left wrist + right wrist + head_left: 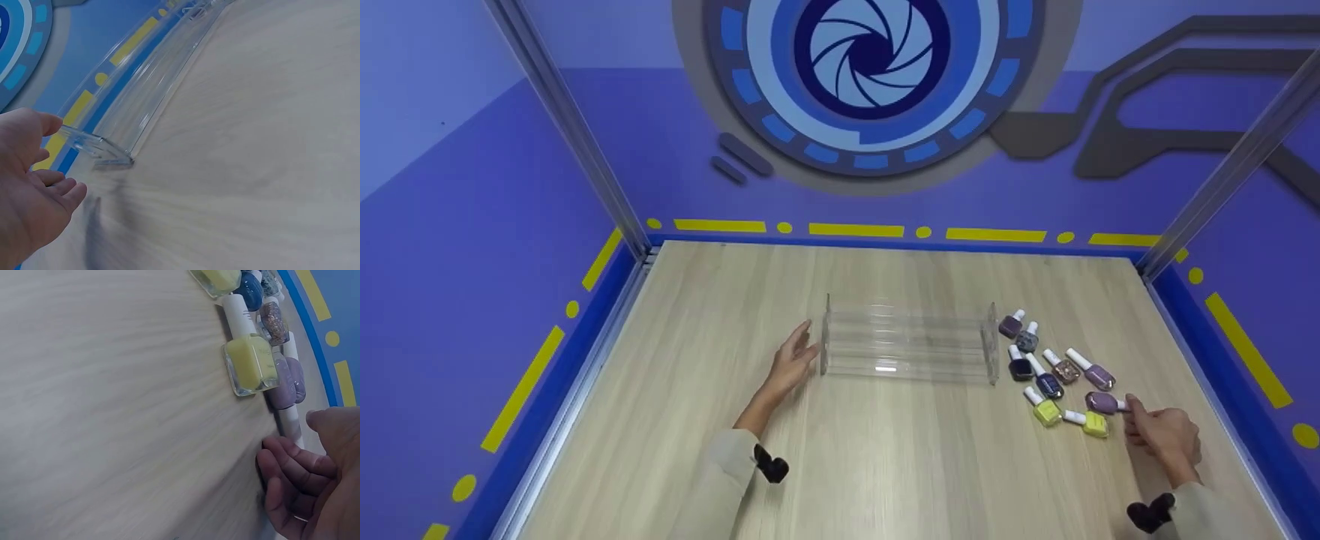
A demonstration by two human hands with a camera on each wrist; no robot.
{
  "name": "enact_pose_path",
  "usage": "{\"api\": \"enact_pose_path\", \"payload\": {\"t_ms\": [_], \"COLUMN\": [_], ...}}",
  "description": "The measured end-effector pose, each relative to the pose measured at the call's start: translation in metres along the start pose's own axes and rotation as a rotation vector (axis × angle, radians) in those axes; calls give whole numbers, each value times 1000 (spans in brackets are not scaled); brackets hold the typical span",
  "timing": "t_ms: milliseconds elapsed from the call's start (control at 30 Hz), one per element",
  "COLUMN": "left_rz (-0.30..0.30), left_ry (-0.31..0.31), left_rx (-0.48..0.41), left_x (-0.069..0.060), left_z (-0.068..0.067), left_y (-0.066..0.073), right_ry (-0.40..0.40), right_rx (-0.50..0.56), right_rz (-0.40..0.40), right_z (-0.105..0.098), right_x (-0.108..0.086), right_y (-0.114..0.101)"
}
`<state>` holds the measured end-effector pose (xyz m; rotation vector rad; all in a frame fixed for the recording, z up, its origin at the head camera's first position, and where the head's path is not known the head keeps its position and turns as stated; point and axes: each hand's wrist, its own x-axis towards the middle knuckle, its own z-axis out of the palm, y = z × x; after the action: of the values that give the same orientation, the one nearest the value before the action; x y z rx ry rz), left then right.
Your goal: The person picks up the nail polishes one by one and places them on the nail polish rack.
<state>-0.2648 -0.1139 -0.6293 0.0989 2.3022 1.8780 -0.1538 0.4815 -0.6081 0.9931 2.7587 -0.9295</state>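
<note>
On the table, a clear rack runs left to right, likely light and stiff, best held by its ends. The left hand, fingers loose, is at its left end. The right hand is narrow about a purple bottle's cap; whether it pinches, I cannot tell. The bottle lies right of the rack, cap pointing right: probably slippery glass, surest by the cap.

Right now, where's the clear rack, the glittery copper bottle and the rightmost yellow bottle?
Clear rack (pixel 910 341): head view, middle of its shelves.
Glittery copper bottle (pixel 1066 372): head view, its glass body.
Rightmost yellow bottle (pixel 251 365): right wrist view, its glass body.
</note>
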Motion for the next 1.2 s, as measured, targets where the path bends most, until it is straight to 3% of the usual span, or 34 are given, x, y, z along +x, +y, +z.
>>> {"api": "enact_pose_path", "payload": {"t_ms": [233, 433, 533, 867, 1033, 1200], "left_rz": [-23, -7, 12, 25, 16, 19], "left_ry": [2, -4, -23, -82, -75, -66], "left_rx": [-36, -34, -43, -139, -187, -200], "left_x": [3, 2, 3, 4, 4, 2], "left_z": [10, 15, 19, 34, 31, 25], "left_y": [-5, -7, -9, -23, -25, -23], "right_ry": [-1, -65, -75, -102, -130, -81], "right_rx": [76, 357, 436, 417, 446, 419], "right_rz": [52, 88, 109, 189, 169, 174], "right_z": [4, 13, 13, 1, 2, 7], "right_x": [6, 10, 12, 18, 17, 18], "right_y": [-4, -11, -13, -8, -12, -25]}}
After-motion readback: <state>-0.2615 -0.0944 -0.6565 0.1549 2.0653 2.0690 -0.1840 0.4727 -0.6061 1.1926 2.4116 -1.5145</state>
